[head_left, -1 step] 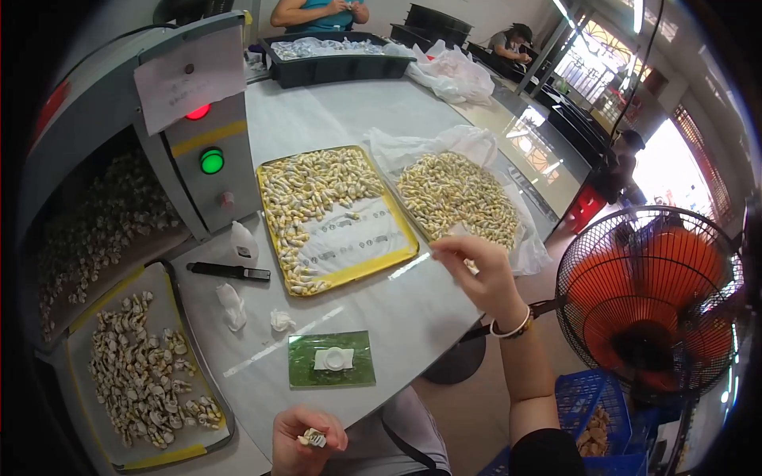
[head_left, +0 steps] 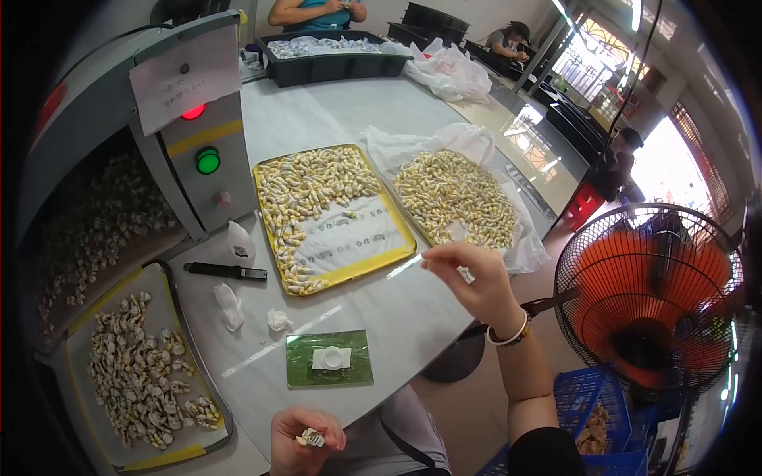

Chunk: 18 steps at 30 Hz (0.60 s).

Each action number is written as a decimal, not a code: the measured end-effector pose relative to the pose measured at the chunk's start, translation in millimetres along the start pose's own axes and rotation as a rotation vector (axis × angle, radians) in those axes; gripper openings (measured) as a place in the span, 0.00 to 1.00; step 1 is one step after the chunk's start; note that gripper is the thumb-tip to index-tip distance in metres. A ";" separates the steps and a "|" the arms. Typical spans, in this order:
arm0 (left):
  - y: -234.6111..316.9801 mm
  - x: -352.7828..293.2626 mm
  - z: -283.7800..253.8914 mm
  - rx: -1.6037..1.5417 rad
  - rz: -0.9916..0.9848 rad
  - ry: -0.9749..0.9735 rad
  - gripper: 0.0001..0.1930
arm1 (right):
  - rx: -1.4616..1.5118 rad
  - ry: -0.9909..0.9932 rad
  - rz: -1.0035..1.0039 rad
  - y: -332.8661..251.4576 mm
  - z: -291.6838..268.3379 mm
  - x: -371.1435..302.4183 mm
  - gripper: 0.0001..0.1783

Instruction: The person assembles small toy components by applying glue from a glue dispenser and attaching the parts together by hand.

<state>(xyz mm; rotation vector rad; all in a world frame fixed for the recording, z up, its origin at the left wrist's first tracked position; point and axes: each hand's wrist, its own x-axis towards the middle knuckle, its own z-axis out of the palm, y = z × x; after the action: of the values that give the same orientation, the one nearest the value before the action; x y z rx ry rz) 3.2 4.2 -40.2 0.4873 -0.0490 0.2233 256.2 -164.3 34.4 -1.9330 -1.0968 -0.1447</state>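
My left hand (head_left: 308,441), low by the table's near edge, is closed around a small pale piece (head_left: 311,437) with dark stripes. My right hand (head_left: 476,287) is raised over the table's right edge, thumb and fingertips pinched together; what they hold, if anything, is too small to make out. Beyond it lies a heap of small yellow-and-white pieces (head_left: 454,194) on a clear plastic bag (head_left: 520,246). Left of the heap, a yellow-rimmed tray (head_left: 361,274) carries similar pieces along its far and left sides. Nearer me is a green mat (head_left: 302,371) with a small white round dish (head_left: 332,358) on it.
A grey machine (head_left: 210,186) with lit buttons stands at left, beside another tray (head_left: 171,454) of curled pieces. A black strap-like thing (head_left: 226,271), white bottle (head_left: 240,239) and crumpled tissue (head_left: 279,320) lie between. A fan (head_left: 647,297) stands right; a person (head_left: 313,14) works behind a black bin (head_left: 337,70).
My right hand has moved slightly left and toward me. The left hand keeps its hold, and the whole view has shifted a little.
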 end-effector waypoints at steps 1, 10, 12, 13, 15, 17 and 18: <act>0.1 1.4 1.5 0.006 0.005 -0.002 0.17 | 0.006 -0.011 -0.003 -13.4 2.0 -3.7 0.10; -0.7 1.5 3.2 -0.143 0.027 0.023 0.17 | 0.515 -0.187 0.092 -39.3 21.9 -26.1 0.10; -1.4 5.6 7.1 -0.043 -0.010 0.016 0.17 | 0.384 -0.224 0.005 -32.9 27.2 -33.8 0.11; 0.2 3.2 7.2 -0.046 -0.001 0.063 0.17 | 0.278 -0.188 0.010 -34.1 37.8 -36.0 0.11; 2.0 -0.9 8.0 0.080 -0.026 0.031 0.18 | 0.177 -0.173 0.018 -41.1 50.8 -36.2 0.11; 4.4 -5.1 8.8 0.064 -0.049 0.046 0.19 | -0.048 -0.211 -0.072 -48.2 58.3 -30.2 0.11; 5.0 -6.5 9.0 0.050 -0.074 0.034 0.21 | -0.036 -0.225 -0.063 -48.2 61.1 -28.9 0.11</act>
<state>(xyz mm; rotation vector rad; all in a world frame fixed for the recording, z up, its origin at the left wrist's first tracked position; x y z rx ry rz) -4.2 2.9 -30.6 0.5342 0.0079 0.1603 184.8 -126.9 14.3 -1.9832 -1.3116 0.0198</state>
